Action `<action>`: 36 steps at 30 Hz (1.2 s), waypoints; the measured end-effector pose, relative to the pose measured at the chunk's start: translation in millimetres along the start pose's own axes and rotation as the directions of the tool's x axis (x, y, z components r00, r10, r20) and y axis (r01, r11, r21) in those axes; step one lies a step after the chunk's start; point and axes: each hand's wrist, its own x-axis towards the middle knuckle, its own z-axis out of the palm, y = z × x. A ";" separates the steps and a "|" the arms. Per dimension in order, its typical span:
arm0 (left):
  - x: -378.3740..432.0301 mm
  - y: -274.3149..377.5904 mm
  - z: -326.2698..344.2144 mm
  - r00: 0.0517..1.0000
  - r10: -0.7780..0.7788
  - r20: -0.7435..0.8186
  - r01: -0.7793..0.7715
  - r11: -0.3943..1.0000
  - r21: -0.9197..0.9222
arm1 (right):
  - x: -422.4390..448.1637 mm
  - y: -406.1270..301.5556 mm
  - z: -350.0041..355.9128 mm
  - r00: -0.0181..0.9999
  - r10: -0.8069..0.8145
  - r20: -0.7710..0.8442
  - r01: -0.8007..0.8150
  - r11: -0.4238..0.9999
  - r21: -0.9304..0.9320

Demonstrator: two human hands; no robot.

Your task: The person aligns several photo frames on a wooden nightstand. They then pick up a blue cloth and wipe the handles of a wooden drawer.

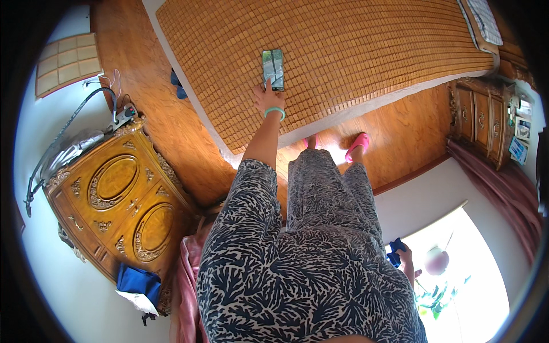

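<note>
A smartphone (273, 70) with a lit screen lies face up on the bamboo-tile mat (343, 55) covering the bed. My left hand (269, 99), wearing a pale green bangle (274, 113), reaches over the phone's lower end. Its index finger is extended onto the screen; the hand grasps nothing. At my right side, by the bright window, my right hand (405, 257) grips a dark blue cloth (395, 252). The sleeve and torso of my patterned clothes hide part of that arm and cloth.
Left stands a carved wooden cabinet (116, 193) with a blue fabric item (138, 281) on it and a hose-fitted appliance (124, 117) behind. A carved nightstand (478, 120) is at right. My feet wear pink clogs (357, 146) on the wood floor (407, 120). A plant (435, 300) is by the window.
</note>
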 end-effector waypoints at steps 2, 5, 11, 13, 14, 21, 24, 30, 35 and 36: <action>-19.8 -13.5 2.0 0.999 0.015 -0.050 -0.019 0.997 -0.077 | 0.9 -6.1 2.3 1.000 -0.018 0.023 0.019 1.000 -0.007; -64.4 -27.9 -9.1 0.991 -0.003 -0.136 -0.030 0.971 -0.239 | 27.0 12.6 5.8 0.997 0.012 0.078 -0.025 0.985 0.172; -135.2 -64.6 9.5 0.958 -0.266 0.107 0.281 0.947 -0.158 | 69.1 3.0 32.1 0.984 -0.167 0.063 0.162 0.984 0.076; -146.2 -61.7 10.0 0.925 -0.297 0.236 0.328 0.939 -0.104 | 75.7 -14.3 43.5 0.984 -0.179 0.006 0.178 0.979 0.097; -147.5 -60.6 13.3 0.864 -0.344 0.368 0.384 0.922 -0.038 | 79.5 -24.0 46.7 0.982 -0.188 0.002 0.185 0.968 0.169; -112.2 -8.3 105.2 0.737 0.369 0.566 -0.235 0.926 -0.297 | 74.1 -117.3 62.8 0.865 -0.498 0.055 0.130 0.328 0.936; -130.7 64.5 90.9 0.681 0.551 0.482 -0.216 0.780 -0.587 | 73.5 -140.6 80.1 0.806 -0.592 0.001 0.100 0.137 0.986; -235.9 176.1 -8.8 0.429 0.776 0.463 -0.004 0.514 -0.858 | 46.3 -230.3 65.7 0.580 -0.808 -0.107 -0.035 -0.156 0.987; -310.4 203.2 -48.1 0.194 0.960 0.202 -0.271 0.251 -0.929 | 14.3 -271.9 69.9 0.500 -0.860 -0.098 -0.059 -0.147 0.987; -313.5 203.0 -53.2 0.190 0.961 0.199 -0.271 0.246 -0.931 | 10.6 -274.6 71.8 0.480 -0.873 -0.089 -0.026 -0.115 0.993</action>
